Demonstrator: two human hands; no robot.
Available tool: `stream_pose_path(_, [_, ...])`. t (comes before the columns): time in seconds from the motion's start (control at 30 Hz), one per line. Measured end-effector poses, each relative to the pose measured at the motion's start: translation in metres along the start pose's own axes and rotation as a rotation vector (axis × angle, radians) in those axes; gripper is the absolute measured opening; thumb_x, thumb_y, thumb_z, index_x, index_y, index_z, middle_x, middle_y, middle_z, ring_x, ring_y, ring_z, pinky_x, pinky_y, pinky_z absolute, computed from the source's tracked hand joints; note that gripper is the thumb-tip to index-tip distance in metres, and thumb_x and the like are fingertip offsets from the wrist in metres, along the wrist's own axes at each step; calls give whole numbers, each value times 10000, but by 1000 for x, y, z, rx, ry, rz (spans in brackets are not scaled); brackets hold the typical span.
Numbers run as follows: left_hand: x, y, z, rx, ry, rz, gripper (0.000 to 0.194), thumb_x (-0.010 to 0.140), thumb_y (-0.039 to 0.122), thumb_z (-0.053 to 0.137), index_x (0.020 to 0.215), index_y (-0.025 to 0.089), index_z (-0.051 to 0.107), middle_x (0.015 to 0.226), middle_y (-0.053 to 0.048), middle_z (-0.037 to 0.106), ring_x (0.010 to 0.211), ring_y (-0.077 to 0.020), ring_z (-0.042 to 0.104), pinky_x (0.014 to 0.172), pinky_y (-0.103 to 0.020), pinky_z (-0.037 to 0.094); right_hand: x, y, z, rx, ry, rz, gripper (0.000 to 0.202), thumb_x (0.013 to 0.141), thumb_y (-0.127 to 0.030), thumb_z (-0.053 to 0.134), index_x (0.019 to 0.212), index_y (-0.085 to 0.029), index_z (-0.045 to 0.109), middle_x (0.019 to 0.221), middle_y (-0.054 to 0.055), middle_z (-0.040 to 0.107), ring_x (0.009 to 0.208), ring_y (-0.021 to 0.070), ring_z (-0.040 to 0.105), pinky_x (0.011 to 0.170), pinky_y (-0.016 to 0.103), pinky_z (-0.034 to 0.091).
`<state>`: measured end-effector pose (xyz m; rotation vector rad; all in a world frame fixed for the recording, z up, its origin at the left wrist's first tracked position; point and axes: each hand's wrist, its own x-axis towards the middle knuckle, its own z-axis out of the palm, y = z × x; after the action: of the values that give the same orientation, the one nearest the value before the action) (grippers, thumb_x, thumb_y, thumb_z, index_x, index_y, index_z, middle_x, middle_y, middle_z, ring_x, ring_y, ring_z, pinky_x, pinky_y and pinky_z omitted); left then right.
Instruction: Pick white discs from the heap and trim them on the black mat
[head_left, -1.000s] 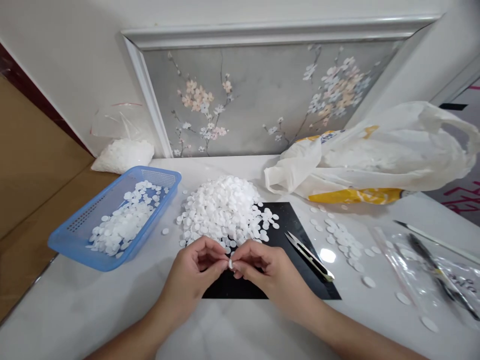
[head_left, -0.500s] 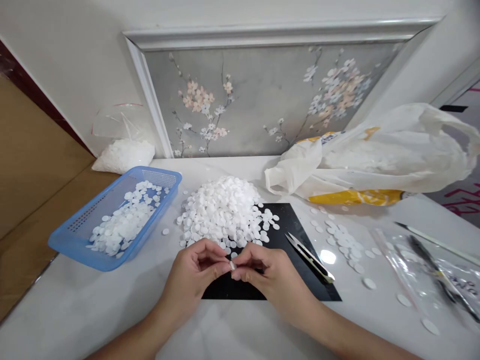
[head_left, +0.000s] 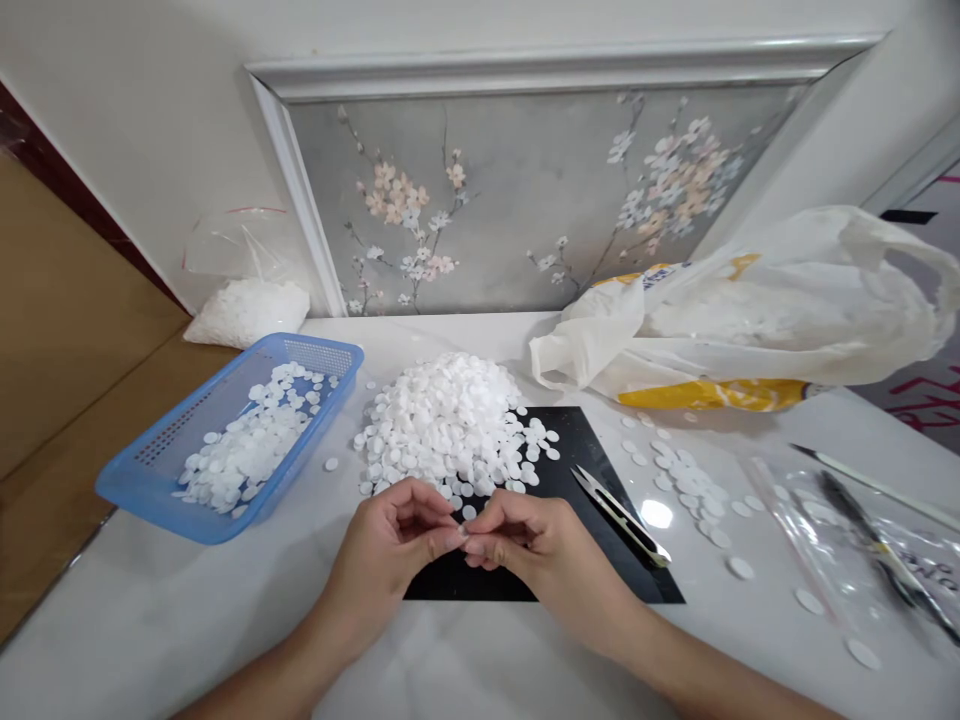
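The likeliest slip is at the fingertips: the left hand (head_left: pixel 397 545) and right hand (head_left: pixel 540 545) meet in a pinch on a small white piece (head_left: pixel 463 531), above the near part of the black mat (head_left: pixel 480 582), left of the middle of its near edge. With so little to grip, uneven pressure could flick it loose, and among so many look-alikes it would be hard to find again. Just beyond, the pile of white discs (head_left: pixel 442 415) covers the mat's far-left part and spills over its left edge onto the table surface (head_left: pixel 225 630); a knuckle brushing the front of the heap could set discs sliding. The thread snips (head_left: pixel 624 519) lie along the mat's right edge, so a sideways sweep of the right hand might meet the blades. The blue basket (head_left: pixel 180 522) stands close by the table's left edge, where a knock could tip its discs over.

As for what is hidden, fingers cover most of the pinched piece; it is probably one disc, though it could be more. The curled fingers of both hands are out of sight. Towards the table's right edge, the tools on the clear bag (head_left: pixel 814 550) are blurred and partly cut off. At the far edge, the contents of the carrier bag (head_left: pixel 750 335) cannot be identified.
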<state>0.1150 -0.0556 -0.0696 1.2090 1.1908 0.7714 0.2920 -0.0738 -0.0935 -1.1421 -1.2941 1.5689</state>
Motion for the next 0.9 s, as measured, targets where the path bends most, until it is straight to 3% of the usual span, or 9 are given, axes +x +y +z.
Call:
stream_pose_path(0.17, [0,1,0,-6,-20,22,169,722,284,728,768,184,600,694,29,620,669,-115,588,654,-222,453,3,-7,-1,116,-60,-8,313,775,-458,685,724,-176,561,686,11,656,670,143,626,658,278,500])
stream_pose_path(0.37, [0,1,-2,-34,9,-19,180,738,293,720,837,191,609,704,36,612,694,-105,563,661,-208,428,7,-9,-8,303,-65,184,343,765,-474,694,756,-164,547,757,50,713,693,157,685,705,309,537])
stream_pose_path(0.53, [1,1,-2,-53,-22,-24,165,746,291,710,817,186,605,698,27,625,696,-119,587,689,-233,439,7,-8,-10,357,-66,237,384,715,-496,730,771,-159,555,762,70,731,710,166,697,729,313,537])
stream_pose_path(0.7, [0,2,-1,-101,-12,-57,129,738,254,685,823,190,611,728,23,617,735,-133,606,728,-251,448,9,-8,-7,377,-56,227,428,730,-570,680,748,-158,564,728,55,701,663,153,676,651,277,517])
stream_pose_path(0.8, [-1,4,-4,-148,-55,-85,66,709,165,603,768,190,586,700,16,609,700,-128,576,682,-241,430,10,-11,-17,384,-18,171,490,746,-629,619,620,-166,518,551,-20,553,449,76,494,440,207,365])
stream_pose_path(0.9, [-3,6,-7,-125,-110,-98,137,612,82,508,688,190,548,604,21,565,597,-112,485,566,-221,353,7,-24,-43,244,-21,96,506,782,-640,563,568,-186,496,453,-90,292,383,57,234,391,219,188])
